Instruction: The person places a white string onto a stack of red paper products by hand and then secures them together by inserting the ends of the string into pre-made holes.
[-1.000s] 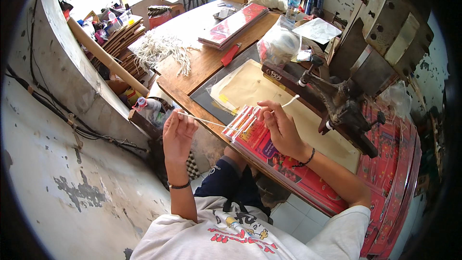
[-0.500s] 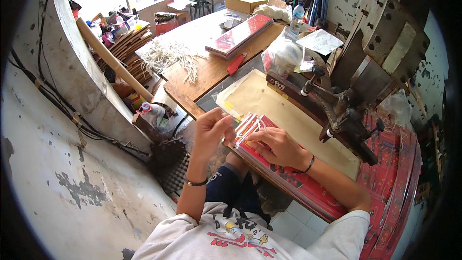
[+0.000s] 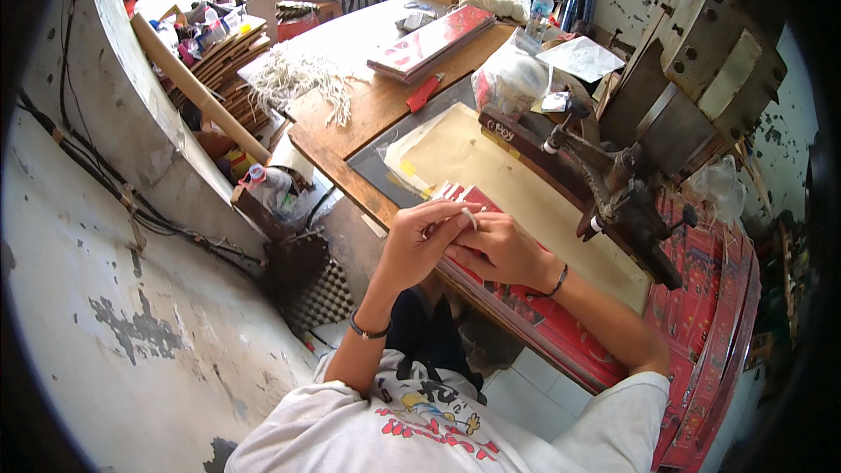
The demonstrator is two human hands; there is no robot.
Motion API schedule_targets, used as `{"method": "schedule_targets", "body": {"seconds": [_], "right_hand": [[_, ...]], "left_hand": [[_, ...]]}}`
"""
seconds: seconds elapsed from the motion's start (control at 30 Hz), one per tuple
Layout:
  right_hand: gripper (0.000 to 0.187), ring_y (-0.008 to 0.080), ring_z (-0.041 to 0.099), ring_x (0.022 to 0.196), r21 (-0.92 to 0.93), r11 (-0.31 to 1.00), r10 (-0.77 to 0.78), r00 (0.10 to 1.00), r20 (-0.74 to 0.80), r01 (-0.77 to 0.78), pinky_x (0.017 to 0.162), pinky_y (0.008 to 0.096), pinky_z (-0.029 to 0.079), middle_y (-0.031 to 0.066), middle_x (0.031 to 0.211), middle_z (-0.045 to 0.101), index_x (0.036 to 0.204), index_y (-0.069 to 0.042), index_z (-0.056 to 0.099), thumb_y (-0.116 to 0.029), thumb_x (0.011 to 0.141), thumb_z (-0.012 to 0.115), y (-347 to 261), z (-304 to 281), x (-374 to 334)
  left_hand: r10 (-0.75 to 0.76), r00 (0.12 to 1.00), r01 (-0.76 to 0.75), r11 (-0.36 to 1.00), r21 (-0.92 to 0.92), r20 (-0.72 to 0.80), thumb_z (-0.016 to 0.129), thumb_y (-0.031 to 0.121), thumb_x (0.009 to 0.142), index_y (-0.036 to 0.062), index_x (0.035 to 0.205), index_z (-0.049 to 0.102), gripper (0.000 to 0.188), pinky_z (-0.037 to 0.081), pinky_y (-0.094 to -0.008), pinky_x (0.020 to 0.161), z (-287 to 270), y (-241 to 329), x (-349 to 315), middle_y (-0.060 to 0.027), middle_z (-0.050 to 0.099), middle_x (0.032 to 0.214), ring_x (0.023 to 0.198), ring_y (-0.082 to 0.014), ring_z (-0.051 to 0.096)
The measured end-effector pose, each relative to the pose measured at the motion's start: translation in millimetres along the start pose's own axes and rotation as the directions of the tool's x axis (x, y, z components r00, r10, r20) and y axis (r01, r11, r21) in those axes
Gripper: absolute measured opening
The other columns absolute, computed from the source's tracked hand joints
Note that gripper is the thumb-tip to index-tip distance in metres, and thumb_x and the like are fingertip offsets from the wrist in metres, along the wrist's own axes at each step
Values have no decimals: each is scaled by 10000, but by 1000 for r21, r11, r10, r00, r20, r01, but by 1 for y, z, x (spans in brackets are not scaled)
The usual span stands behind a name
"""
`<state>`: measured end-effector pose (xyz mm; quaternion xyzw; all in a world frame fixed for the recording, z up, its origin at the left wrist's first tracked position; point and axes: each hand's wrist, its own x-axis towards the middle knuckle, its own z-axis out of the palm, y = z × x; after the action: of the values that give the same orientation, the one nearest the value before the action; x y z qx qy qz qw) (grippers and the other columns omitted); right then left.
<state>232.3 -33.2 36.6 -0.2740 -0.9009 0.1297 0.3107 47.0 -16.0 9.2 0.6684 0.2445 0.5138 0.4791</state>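
Observation:
My left hand (image 3: 415,243) and my right hand (image 3: 506,250) meet over the end of a stack of red printed sheets (image 3: 569,342) at the table's near edge. A short loop of white string (image 3: 470,218) shows between their fingertips. Both hands are closed, pinching the string; the rest of it is hidden behind the fingers. Beyond the knuckles, the stack's far end (image 3: 457,192) pokes out with pale edges.
A dark metal press (image 3: 692,79) with a clamp bar (image 3: 578,197) stands at the right, over a tan sheet (image 3: 491,162). Farther off lie white strings (image 3: 302,83), a red cutter (image 3: 425,94) and a wrapped red stack (image 3: 431,44). More red sheets (image 3: 701,298) sit at right.
My left hand has moved right and come against my right hand at the string. The view has shifted slightly. My right hand stays over the stack.

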Motion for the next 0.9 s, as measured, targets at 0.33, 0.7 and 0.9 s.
{"method": "schedule_targets", "body": {"seconds": [0.33,0.7,0.9], "right_hand": [[210,352,673,860,-67,998,-11,998,66,15,803,425,533,181,934,680,933,18,643,-156,852,729,0,5,-3],[210,262,682,746,-32,998,-56,978,-199,50,671,341,555,128,982,664,1033,-50,632,-149,880,736,2,10,-6],[216,144,689,777,301,940,235,943,-233,-160,666,293,555,109,1035,693,1116,-25,607,-114,936,686,-16,8,8]], "left_hand": [[47,999,-48,998,51,12,725,62,888,25,1054,760,173,409,-196,618,-3,-13,-15,-47,713,923,751,-51,565],[10,972,-103,915,-389,-233,687,16,926,-19,1125,607,217,529,-216,764,8,-14,-21,-107,730,990,926,-105,680],[-22,985,-44,929,-368,-172,688,18,927,-14,1060,606,159,513,-212,785,-1,-10,-24,-70,721,975,938,-75,659]]}}
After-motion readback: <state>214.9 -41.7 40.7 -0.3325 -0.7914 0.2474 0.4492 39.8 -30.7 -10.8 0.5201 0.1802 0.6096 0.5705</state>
